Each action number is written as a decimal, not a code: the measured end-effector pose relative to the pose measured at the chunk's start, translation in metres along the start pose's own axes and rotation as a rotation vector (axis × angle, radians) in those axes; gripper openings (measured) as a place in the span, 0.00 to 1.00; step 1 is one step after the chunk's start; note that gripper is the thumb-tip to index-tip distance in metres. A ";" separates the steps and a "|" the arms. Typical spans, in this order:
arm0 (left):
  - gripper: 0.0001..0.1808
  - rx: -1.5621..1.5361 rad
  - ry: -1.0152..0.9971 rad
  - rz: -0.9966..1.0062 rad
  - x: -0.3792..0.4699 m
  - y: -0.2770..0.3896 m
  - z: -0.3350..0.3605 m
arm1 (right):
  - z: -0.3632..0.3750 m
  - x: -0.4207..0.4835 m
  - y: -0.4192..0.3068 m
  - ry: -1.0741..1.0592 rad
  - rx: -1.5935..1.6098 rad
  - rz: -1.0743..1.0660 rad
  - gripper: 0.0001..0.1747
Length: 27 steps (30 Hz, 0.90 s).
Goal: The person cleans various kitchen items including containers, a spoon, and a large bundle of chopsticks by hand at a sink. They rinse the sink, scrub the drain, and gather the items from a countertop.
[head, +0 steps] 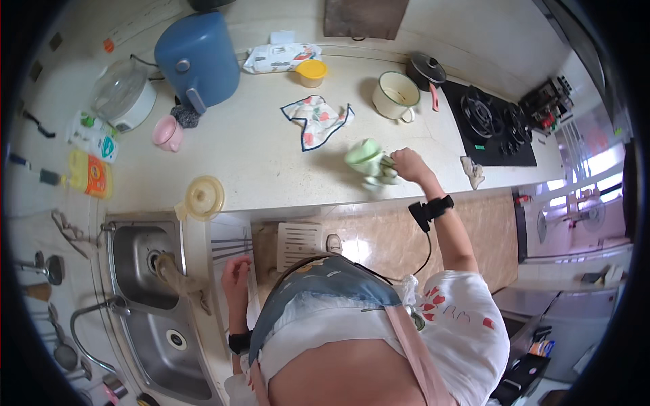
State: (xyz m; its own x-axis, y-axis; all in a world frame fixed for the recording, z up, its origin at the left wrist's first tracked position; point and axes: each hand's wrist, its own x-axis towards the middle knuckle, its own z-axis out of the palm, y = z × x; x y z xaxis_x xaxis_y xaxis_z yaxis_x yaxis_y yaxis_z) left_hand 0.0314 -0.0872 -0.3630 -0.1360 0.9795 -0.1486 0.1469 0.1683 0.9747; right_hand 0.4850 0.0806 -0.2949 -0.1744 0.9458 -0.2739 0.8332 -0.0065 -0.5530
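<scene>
A light green cloth [369, 161], partly blurred, hangs from my right hand [408, 163] over the front of the white counter. My left hand [237, 271] is low beside my body, near the sink side, with its fingers loosely curled and nothing visible in them. Behind the green cloth, a white cloth with red prints and a dark blue border [319, 122] lies crumpled on the counter. A cream enamel pot with a green rim [396, 96] stands behind my right hand. To its left is a small tub with a yellow lid [311, 73].
The double steel sink [147, 325] lies at left, a translucent lid [204, 198] at the counter's corner. A blue air fryer [198, 61] and pink cup [167, 133] stand back left. At right are a lidded black pan [426, 71], gas hob [500, 127] and rag [473, 172].
</scene>
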 end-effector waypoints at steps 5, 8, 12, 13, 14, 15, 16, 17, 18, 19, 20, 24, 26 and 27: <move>0.06 0.023 -0.152 0.060 0.015 0.009 0.008 | -0.001 -0.032 0.011 0.168 1.179 0.106 0.10; 0.07 0.057 -0.221 0.111 0.020 0.018 0.012 | 0.018 -0.015 0.077 0.292 -0.056 0.019 0.10; 0.14 -0.051 -0.233 0.041 0.020 0.012 0.016 | -0.009 -0.028 0.017 0.295 0.955 0.236 0.19; 0.19 -0.326 -0.248 -0.050 0.023 0.020 0.013 | -0.013 -0.021 0.021 0.296 0.966 0.167 0.18; 0.27 -0.527 -0.276 -0.047 0.023 0.030 0.017 | -0.012 -0.017 0.022 0.461 0.890 0.206 0.17; 0.35 -0.736 -0.292 -0.030 0.026 0.043 0.025 | -0.016 -0.012 0.040 0.393 0.993 0.113 0.17; 0.40 -0.896 -0.343 -0.036 0.032 0.053 0.026 | -0.019 -0.007 0.047 0.395 1.121 0.096 0.16; 0.44 -1.060 -0.400 -0.035 0.037 0.058 0.026 | -0.018 -0.005 0.047 0.491 1.214 0.009 0.15; 0.44 -1.055 -0.354 -0.022 0.039 0.064 0.028 | -0.021 -0.002 0.064 0.445 1.253 -0.098 0.14; 0.43 -1.166 -0.389 -0.014 0.040 0.072 0.028 | -0.020 0.006 0.071 0.475 1.241 -0.115 0.14; 0.42 -1.278 -0.431 -0.003 0.040 0.075 0.028 | -0.016 0.012 0.078 0.544 0.988 0.162 0.16; 0.30 -1.055 -0.119 -0.105 0.038 0.078 0.034 | 0.037 0.026 0.167 0.899 -0.173 0.209 0.35; 0.24 -0.819 -0.030 -0.082 0.026 0.047 0.013 | 0.052 0.019 0.111 0.761 0.359 0.113 0.23; 0.19 -0.582 -0.015 -0.095 0.019 0.036 0.005 | 0.057 0.011 0.085 0.688 0.673 0.069 0.12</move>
State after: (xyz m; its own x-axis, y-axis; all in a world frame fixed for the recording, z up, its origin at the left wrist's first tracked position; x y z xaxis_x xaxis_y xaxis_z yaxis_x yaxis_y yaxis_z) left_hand 0.0393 -0.0618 -0.3312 -0.1073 0.9653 -0.2381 -0.4279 0.1713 0.8875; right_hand 0.5241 0.0717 -0.3901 0.3883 0.9180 0.0800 0.3174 -0.0517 -0.9469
